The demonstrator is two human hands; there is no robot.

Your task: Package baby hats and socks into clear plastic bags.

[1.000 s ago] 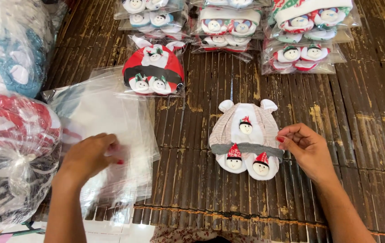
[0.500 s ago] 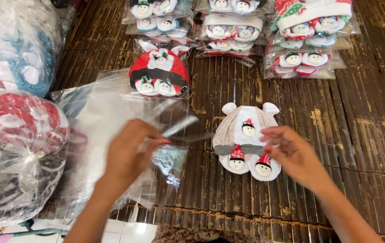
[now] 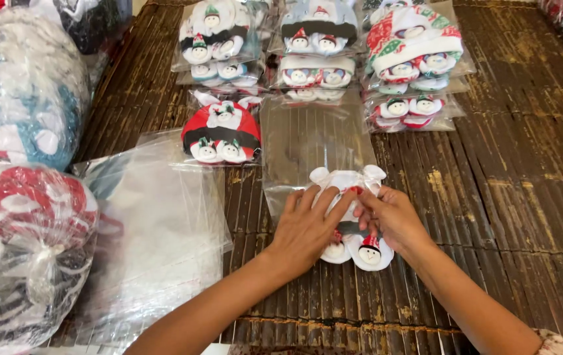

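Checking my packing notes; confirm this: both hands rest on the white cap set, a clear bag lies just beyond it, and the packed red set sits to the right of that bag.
One detail is off. In the head view the red set lies left of the clear bag, not right. Both the left hand and the right hand do rest on the white cap set, with the bag just beyond it.

Views: one, worn on the head (no second view for overlap).
Direction: tilted steeply down at the slatted mat.
Distance: close, arm's reach.
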